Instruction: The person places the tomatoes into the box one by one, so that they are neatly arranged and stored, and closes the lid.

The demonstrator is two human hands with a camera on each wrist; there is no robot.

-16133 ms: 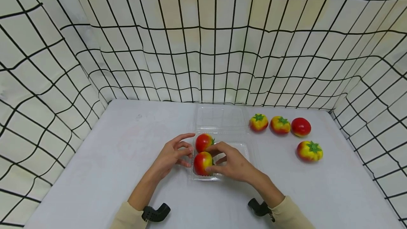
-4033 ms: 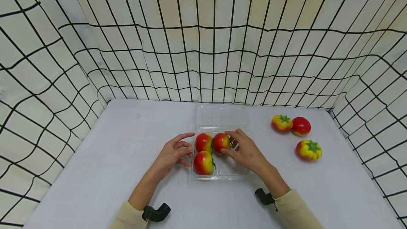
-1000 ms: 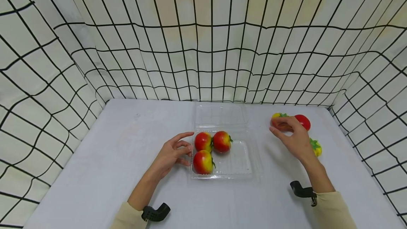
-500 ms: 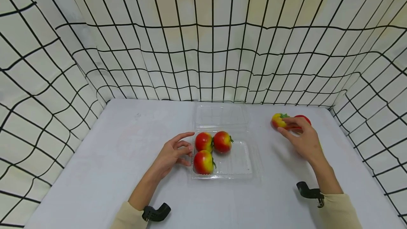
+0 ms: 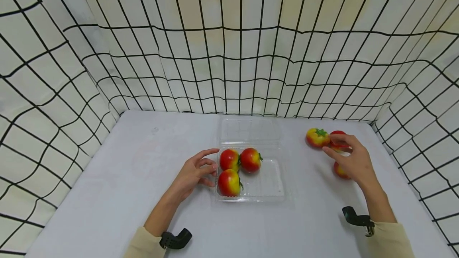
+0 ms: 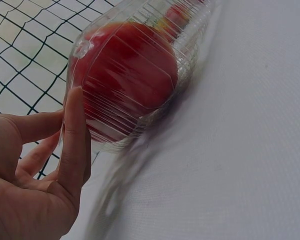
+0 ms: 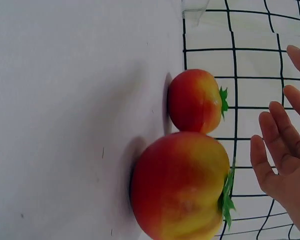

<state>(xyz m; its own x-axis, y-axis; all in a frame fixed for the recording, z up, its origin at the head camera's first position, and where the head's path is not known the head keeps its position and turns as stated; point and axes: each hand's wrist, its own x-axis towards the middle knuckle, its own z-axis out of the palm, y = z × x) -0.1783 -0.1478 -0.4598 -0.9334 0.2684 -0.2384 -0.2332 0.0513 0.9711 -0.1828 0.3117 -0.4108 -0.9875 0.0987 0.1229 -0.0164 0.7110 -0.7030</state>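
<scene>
The clear plastic clamshell box (image 5: 265,199) lies with its lid raised at the back. Inside sit 3 red-and-yellow tomatoes: one back left (image 5: 229,160), one back right (image 5: 250,160), one front left (image 5: 229,183). My left hand (image 5: 195,174) is at the box's left wall; in the left wrist view its fingertips (image 6: 75,100) touch the plastic. To the right, my right hand (image 5: 353,158) hovers over the loose tomatoes, fingers spread and holding nothing. Its fingertips overlap the red tomato (image 5: 338,133). A yellow-topped tomato (image 5: 317,137) sits left of it; a front tomato (image 5: 340,171) is partly hidden under the hand.
A white cloth-covered table (image 5: 154,142) holds everything. Black netting (image 5: 233,51) over white walls encloses the back and both sides. The clear lid (image 5: 250,129) reaches towards the table's back edge.
Since the early frames, a third tomato has gone from the right-hand group into the box. In the last second my right hand has moved right, from the yellow-topped tomato to the red one.
</scene>
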